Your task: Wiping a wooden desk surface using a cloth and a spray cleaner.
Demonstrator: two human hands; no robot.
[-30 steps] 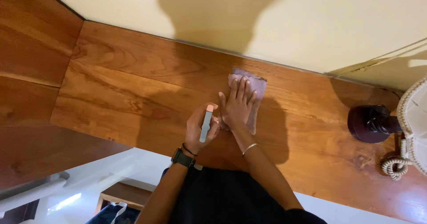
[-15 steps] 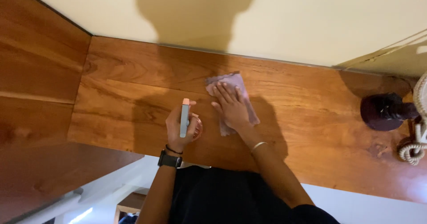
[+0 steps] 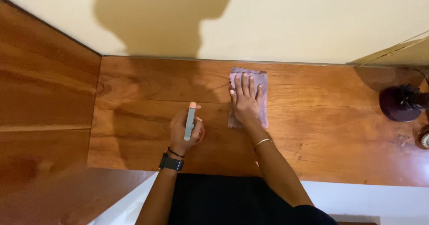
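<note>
a soft purple cloth (image 3: 262,101) is pressed flat on the smooth wooden worktop (image 3: 321,135) near the wall by the spread right hand (image 3: 245,101). a thin grey spray bottle (image 3: 190,123) is gripped by the left hand (image 3: 185,131).

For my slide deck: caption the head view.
Right hand presses a purple cloth on a wooden shelf; left hand grips a spray bottle.

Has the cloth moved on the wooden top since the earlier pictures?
Yes. The cloth, under the right hand, now lies up against the wall; earlier it sat farther from the wall.
</note>
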